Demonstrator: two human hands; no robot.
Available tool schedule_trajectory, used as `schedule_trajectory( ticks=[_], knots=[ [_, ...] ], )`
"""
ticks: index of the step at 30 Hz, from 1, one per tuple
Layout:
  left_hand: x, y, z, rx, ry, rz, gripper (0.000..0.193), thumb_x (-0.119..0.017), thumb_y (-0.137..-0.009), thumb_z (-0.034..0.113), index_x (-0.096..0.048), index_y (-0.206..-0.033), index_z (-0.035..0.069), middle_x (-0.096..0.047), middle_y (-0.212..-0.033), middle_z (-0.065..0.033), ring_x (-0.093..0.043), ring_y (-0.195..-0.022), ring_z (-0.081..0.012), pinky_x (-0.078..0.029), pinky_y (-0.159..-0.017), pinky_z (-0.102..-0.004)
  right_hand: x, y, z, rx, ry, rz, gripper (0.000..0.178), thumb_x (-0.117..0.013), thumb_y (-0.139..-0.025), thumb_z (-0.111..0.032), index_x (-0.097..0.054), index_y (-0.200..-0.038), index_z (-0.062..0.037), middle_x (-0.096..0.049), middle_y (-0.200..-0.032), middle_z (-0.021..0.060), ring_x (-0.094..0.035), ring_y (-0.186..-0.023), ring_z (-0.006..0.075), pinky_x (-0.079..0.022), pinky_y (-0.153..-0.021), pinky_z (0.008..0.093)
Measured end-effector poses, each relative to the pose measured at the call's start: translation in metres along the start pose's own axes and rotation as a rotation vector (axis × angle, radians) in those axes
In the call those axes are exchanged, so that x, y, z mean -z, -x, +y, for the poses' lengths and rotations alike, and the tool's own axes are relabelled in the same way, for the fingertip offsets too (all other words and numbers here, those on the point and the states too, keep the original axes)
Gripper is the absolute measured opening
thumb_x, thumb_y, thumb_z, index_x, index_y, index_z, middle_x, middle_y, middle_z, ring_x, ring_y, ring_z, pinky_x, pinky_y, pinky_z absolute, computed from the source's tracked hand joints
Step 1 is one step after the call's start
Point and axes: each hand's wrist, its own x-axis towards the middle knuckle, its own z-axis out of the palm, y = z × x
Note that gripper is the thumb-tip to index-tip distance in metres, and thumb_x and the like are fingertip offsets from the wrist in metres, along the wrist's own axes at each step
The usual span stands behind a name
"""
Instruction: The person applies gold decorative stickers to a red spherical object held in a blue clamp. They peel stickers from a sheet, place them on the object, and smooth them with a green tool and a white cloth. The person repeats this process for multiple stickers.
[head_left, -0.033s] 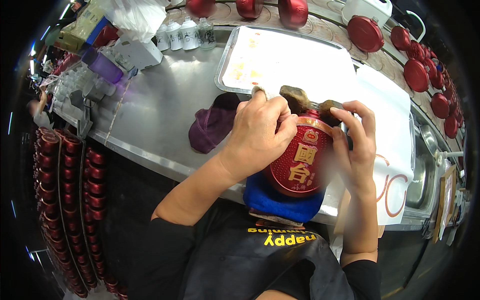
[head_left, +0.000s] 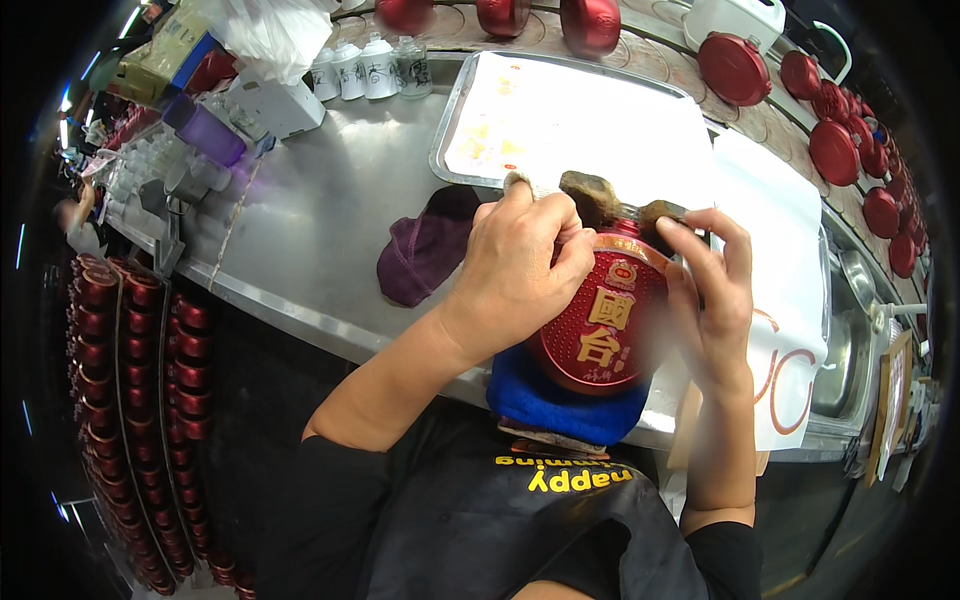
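A round, flat red bottle (head_left: 600,320) with raised gold characters leans back on a blue cloth (head_left: 570,412) at the bench's front edge. An orange-gold band (head_left: 632,247) crosses its shoulder. My left hand (head_left: 520,250) is closed at the band's left end; what its fingertips pinch is hidden, and a pale wrap shows at one finger. My right hand (head_left: 725,310) is at the right shoulder, fingers bent and apart, one fingertip by a dark brown block (head_left: 658,218). Another brown block (head_left: 590,197) stands left of the bottle neck. A purple cloth (head_left: 420,255) lies beside my left hand.
Behind the bottle is a metal tray (head_left: 445,120) with white label sheets. Small white bottles (head_left: 378,70) stand at the back left. Red bottles (head_left: 733,68) line a conveyor along the back. A sink (head_left: 845,350) is at the right; stacked red bottles (head_left: 140,360) stand at the left.
My right hand's fingers have shifted slightly over the bottle's right shoulder. The red bottles on the back conveyor have moved a little to the right. My left hand has stayed in place.
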Motion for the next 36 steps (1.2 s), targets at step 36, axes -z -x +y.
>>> schedule_trajectory(
  ticks=[36],
  knots=[
    [-0.006,-0.008,-0.003,-0.045,-0.016,0.026,0.018,-0.070,-0.085,0.012,-0.058,-0.074,0.003,-0.059,-0.072,-0.0133,-0.059,-0.072,-0.0327,-0.045,-0.070,-0.0465,-0.001,0.011,0.001,0.114,0.186,-0.128,0.036,-0.073,-0.089,-0.012,-0.071,-0.124,-0.0039,-0.058,-0.119,0.0162,-0.056,-0.112,0.0358,-0.048,-0.096,0.0461]
  ],
)
